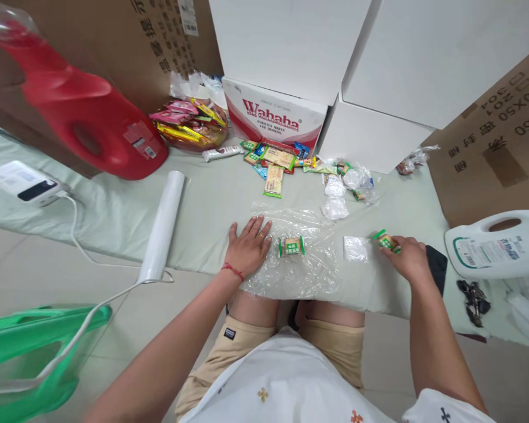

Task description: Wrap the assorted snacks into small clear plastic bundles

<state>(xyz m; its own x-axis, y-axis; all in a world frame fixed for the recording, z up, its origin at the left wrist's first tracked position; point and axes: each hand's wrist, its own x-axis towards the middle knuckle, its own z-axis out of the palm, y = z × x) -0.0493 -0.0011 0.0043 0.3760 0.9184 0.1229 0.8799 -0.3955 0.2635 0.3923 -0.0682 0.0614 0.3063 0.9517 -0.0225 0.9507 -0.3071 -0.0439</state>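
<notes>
My left hand [248, 247] lies flat with its fingers out, on the left part of a clear plastic sheet [317, 273]. On the sheet, just right of that hand, rests a small biscuit packet [291, 247] with green ends. My right hand [406, 255] pinches a similar green-ended biscuit packet [384, 239] at the right side of the table. Between the sheet and my right hand is a flat square of clear wrap [355, 249]. Farther back sit crumpled clear-wrapped bundles [335, 207] and a pile of snack packets [278, 157].
A white roll [162, 226], a red jug [97, 117] and a white device [24, 182] with a cable stand left. Behind are a snack bowl [194, 136], a Wahaha carton [271, 114] and white boxes. A white jug [498, 244], dark phone-like object [436, 267] and keys [474, 301] lie right.
</notes>
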